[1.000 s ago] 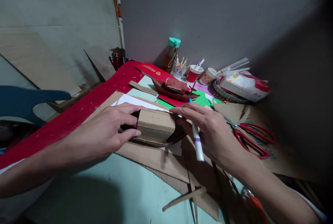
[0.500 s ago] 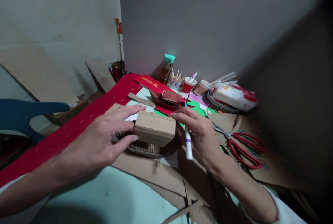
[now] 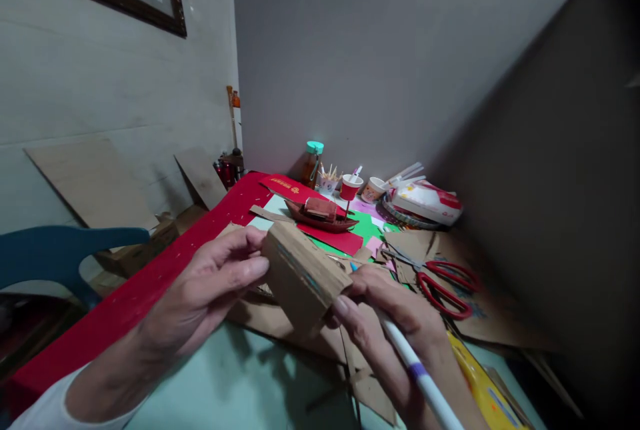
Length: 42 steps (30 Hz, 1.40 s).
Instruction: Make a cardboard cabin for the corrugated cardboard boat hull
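We have lifted the cardboard block point(image 3: 300, 277) off the sheets; it now tilts above the table point(image 3: 225, 383). Our left hand point(image 3: 210, 290) pinches its left end; our right hand point(image 3: 395, 323) presses its right end while gripping the pen point(image 3: 420, 377).

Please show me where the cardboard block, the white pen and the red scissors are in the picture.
cardboard block point(image 3: 300, 277): head view, on its broad brown top face.
white pen point(image 3: 417, 373): head view, on the barrel by the purple band.
red scissors point(image 3: 445, 283): head view, on the red handle loops.
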Tool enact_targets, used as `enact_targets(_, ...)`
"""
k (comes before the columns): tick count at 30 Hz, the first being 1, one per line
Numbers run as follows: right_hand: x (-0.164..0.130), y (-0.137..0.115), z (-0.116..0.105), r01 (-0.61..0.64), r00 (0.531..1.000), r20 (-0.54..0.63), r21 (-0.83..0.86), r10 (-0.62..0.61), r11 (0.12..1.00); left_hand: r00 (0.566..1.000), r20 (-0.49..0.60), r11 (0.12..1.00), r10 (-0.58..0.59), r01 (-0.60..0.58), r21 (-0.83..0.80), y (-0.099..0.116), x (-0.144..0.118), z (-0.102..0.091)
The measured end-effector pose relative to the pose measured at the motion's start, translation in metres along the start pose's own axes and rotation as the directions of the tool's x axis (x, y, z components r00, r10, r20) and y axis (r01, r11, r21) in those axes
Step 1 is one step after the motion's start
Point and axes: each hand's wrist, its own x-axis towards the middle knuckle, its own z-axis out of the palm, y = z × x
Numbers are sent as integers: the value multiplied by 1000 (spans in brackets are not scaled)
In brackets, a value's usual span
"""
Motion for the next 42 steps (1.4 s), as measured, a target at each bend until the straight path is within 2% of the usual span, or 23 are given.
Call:
enact_targets(3,-10,-6,-10,12,1000,6,94,-12,996,995,52,991,-86,91,-101,1,-7,10)
enact_targets(7,-18,-1,-29,0,1000,20,252,-6,968,974,132,971,-186,203,-128,4,-14,21)
enact_targets(11,-23,13,-38,-85,989,143,459,21,884,916,292,933,-275,327,-147,-2,-17,33)
enact_targets(14,-26,20,-39,-72,975,208,627,-78,776,859,410,883,-307,417,-214,-11,-21,43)
enact_targets(16,-27,20,-41,-60,964,229,679,-134,732,830,440,840,-344,481,-251,-17,-23,50)
enact_targets(19,-29,14,-48,-25,947,271,592,-170,806,803,457,772,-383,550,-319,-24,-26,61)
enact_targets(21,-30,10,-54,32,935,295,485,-198,874,803,468,728,-369,562,-392,-27,-27,69)
enact_targets(23,-30,6,-57,81,927,301,422,-223,903,810,475,698,-345,560,-447,-29,-29,77)
enact_targets(26,-29,3,-59,36,937,312,365,-159,930,791,509,695,-339,575,-431,-34,-32,84)
enact_targets(28,-27,1,-61,-28,940,330,323,-84,946,810,471,761,-349,538,-361,-37,-36,83)
enact_targets(30,-24,-2,-64,-79,937,347,293,-30,953,895,302,880,-328,406,-246,-38,-40,78)
enact_targets(32,-21,-5,-69,-101,943,332,251,12,963,980,53,977,-194,197,-78,-35,-44,70)
enact_targets(34,-18,-7,-73,-138,938,339,188,67,972,995,-95,995,15,-5,98,-29,-46,63)
enact_targets(35,-16,-8,-74,-152,931,355,163,86,975,991,-95,980,97,-78,181,-26,-46,60)
enact_targets(37,-13,-10,-76,-166,906,412,137,96,977,985,0,935,173,-164,314,-19,-45,57)
enact_targets(39,-10,-11,-76,-157,888,451,130,83,979,982,110,894,156,-187,407,-15,-41,57)
enact_targets(42,-4,-12,-75,-131,880,470,106,66,986,976,185,874,119,-191,447,-14,-33,59)
